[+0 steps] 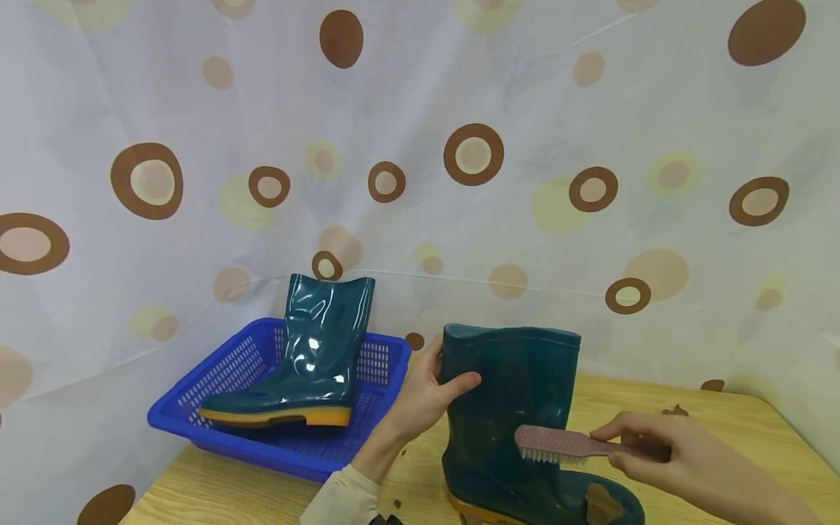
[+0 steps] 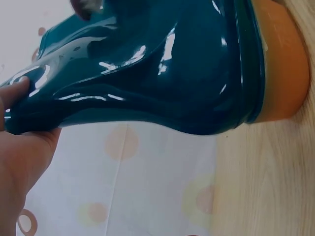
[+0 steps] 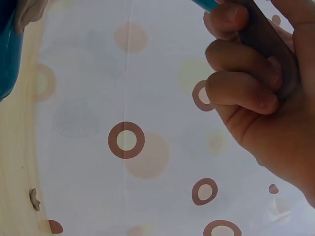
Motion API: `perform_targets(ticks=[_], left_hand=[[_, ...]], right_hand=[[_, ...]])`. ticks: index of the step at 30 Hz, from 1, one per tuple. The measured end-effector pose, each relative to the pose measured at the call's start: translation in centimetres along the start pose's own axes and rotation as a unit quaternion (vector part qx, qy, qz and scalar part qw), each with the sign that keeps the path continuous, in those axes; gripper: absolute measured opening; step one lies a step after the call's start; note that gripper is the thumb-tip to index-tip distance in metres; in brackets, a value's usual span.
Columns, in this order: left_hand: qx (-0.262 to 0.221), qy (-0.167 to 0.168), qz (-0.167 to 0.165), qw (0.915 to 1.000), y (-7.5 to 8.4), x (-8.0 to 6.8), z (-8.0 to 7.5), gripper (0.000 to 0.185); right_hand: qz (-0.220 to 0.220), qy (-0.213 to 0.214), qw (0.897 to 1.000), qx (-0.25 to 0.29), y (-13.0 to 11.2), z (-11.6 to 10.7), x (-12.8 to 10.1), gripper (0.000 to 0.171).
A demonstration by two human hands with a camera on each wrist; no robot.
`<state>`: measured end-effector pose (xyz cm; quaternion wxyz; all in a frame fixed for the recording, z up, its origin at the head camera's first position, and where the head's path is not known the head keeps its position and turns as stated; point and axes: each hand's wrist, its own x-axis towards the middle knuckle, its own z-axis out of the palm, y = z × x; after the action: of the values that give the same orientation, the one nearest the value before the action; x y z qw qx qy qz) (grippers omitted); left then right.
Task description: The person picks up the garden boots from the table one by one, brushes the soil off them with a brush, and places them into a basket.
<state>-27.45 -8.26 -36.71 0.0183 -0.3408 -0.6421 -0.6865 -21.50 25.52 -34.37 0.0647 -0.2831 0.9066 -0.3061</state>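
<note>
A dark teal rubber boot (image 1: 518, 408) with a yellow sole stands upright on the wooden table (image 1: 722, 423). My left hand (image 1: 426, 394) grips the rim of its shaft, thumb on the front. In the left wrist view the same boot (image 2: 162, 69) fills the frame, with my left hand (image 2: 19, 142) at its top edge. My right hand (image 1: 663, 452) holds the handle of a pink scrub brush (image 1: 558, 443), whose bristles touch the boot's lower shaft. A brown mud patch (image 1: 602, 503) sits on the toe. The right wrist view shows my right hand (image 3: 261, 78) with fingers curled round the brush handle (image 3: 270, 44).
A second teal boot (image 1: 308, 357) stands in a blue plastic basket (image 1: 216, 386) at the left of the table. A spotted curtain (image 1: 459, 160) hangs close behind. Small mud bits (image 1: 676, 411) lie on the table at the right.
</note>
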Motion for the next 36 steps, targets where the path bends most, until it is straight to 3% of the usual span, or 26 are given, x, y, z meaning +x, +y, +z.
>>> perform_targets(ticks=[4,14,22,30,36], left_hand=[[0.003,0.031,0.008,0.9995,0.0,0.0,0.4,0.049],[-0.018,0.107,0.035,0.9934,1.4,0.0,1.5,0.045],[-0.036,0.193,0.084,0.9769,3.0,-0.1,1.2,0.038],[-0.025,0.220,0.099,0.9702,4.0,-0.3,0.3,0.037],[-0.007,0.215,0.098,0.9716,3.8,-0.2,0.1,0.039]], right_hand=[[0.012,0.059,0.997,-0.048,-0.5,0.0,-0.3,0.024],[-0.028,0.152,0.987,-0.050,-0.6,-0.1,-0.9,0.024],[-0.046,0.247,0.965,-0.075,-0.1,-0.3,-1.1,0.025],[0.002,0.266,0.958,-0.110,0.2,-0.3,-0.9,0.021],[0.015,0.225,0.967,-0.118,0.6,-0.2,-0.1,0.020]])
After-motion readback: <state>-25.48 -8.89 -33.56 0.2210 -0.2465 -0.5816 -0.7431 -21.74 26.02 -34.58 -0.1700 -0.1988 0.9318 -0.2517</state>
